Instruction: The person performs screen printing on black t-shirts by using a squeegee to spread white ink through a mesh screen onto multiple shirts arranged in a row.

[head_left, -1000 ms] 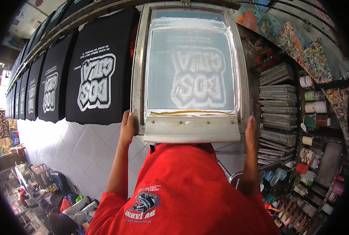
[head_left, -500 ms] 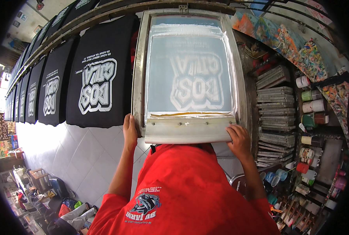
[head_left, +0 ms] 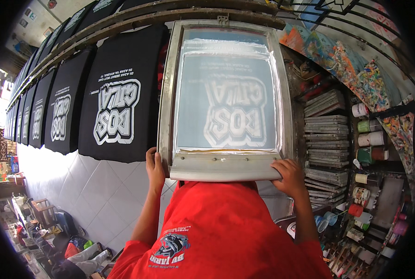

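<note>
A screen-printing frame (head_left: 167, 100) lies before me, its pale blue mesh (head_left: 193, 111) streaked with white ink along the edges. Reversed white lettering shows faintly through the mesh. Across the near end rests a wide grey squeegee (head_left: 216, 173) with a row of screws and a rounded near edge. My left hand (head_left: 155, 170) is closed round the frame's near left corner, thumb upward. My right hand (head_left: 289, 176) curls its fingers over the squeegee's right end, by the frame's near right corner. The undersides of both hands are hidden.
Black T-shirts (head_left: 109, 65) with white prints hang over boards in a row on the left, beside a metal rail (head_left: 137, 21). Stacked screens (head_left: 326, 139) and paint tubs (head_left: 371, 138) fill the shelves on the right. Grey floor tiles (head_left: 100, 186) lie below left.
The whole scene sits slightly lower in the picture, shirts included, as the view has shifted. Both hands keep their places on the frame and the squeegee.
</note>
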`<state>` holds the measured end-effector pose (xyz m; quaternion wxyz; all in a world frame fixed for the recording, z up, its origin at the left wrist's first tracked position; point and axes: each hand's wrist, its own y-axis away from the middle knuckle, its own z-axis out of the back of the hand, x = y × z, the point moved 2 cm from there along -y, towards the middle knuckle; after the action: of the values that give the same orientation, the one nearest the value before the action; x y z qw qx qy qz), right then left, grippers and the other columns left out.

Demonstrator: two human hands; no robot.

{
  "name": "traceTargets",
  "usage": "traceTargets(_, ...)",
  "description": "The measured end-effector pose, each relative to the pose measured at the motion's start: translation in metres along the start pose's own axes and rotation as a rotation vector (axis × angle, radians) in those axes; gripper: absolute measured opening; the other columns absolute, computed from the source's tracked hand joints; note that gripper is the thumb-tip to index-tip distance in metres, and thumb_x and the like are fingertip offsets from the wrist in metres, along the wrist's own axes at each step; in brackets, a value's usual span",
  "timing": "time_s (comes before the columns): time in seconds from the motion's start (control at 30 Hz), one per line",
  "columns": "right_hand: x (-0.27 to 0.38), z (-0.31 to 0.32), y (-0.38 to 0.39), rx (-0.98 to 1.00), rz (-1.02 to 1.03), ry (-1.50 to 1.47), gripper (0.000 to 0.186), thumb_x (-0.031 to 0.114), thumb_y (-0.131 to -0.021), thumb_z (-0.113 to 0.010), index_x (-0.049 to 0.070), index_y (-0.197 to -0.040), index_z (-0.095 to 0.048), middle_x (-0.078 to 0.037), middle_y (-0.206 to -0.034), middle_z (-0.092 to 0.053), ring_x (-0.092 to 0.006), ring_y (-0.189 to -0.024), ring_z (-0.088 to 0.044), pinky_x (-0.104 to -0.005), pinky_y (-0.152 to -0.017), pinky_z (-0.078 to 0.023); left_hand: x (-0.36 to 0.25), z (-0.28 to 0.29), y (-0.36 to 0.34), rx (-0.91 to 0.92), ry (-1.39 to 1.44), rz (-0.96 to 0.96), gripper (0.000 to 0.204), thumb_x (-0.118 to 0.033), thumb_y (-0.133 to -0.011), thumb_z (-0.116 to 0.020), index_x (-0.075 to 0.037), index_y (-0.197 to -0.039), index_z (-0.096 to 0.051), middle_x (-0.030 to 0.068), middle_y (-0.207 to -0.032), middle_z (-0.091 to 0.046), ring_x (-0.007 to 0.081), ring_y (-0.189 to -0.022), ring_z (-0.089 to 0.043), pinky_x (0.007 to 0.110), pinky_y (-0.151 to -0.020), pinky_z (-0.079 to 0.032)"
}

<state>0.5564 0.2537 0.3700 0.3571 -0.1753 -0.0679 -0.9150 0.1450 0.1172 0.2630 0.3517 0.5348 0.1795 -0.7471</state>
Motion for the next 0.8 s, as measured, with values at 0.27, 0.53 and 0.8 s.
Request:
traceTargets(0.27,-0.008,0.018,-0.02,0.024,-0.027,-0.116,0.047,0.011,-0.062,-0.077,0.008,-0.107,-0.065,-0.009,-0.108,-0.067,-0.031,-0.101,-0.062,-0.0415,-0.09,-0.049,-0.077,0.02,0.003,0.147,-0.173,-0.474,0.053,-0.031,-0.082,-0.071,-0.003,-0.125,-0.053,0.0146,-0.116,-0.058,0.0312,-0.109,-0.054,0.042,-0.094,-0.043)
traceTargets(0.53,-0.016,0.017,-0.045,-0.041,-0.061,-0.027,0.035,0.006,-0.06,-0.077,0.006,-0.094,-0.068,-0.01,-0.09,-0.069,-0.0318,-0.088,-0.065,-0.0402,-0.078,-0.052,-0.147,-0.026,-0.017,0.66,-0.824,-0.713,0.028,-0.016,-0.065,-0.076,-0.008,-0.09,-0.066,0.0084,-0.088,-0.066,0.0288,-0.085,-0.064,0.041,-0.075,-0.051)
traceTargets(0.8,-0.054,0.072,-0.133,-0.129,-0.073,-0.081,0.023,0.012,-0.066,-0.08,0.006,-0.086,-0.069,-0.014,-0.083,-0.067,-0.0332,-0.075,-0.065,-0.0409,-0.066,-0.051,-0.211,-0.052,-0.12,0.7,-0.775,-0.742,0.022,-0.011,-0.066,-0.075,-0.007,-0.086,-0.069,0.0132,-0.079,-0.066,0.0335,-0.077,-0.065,0.042,-0.068,-0.052)
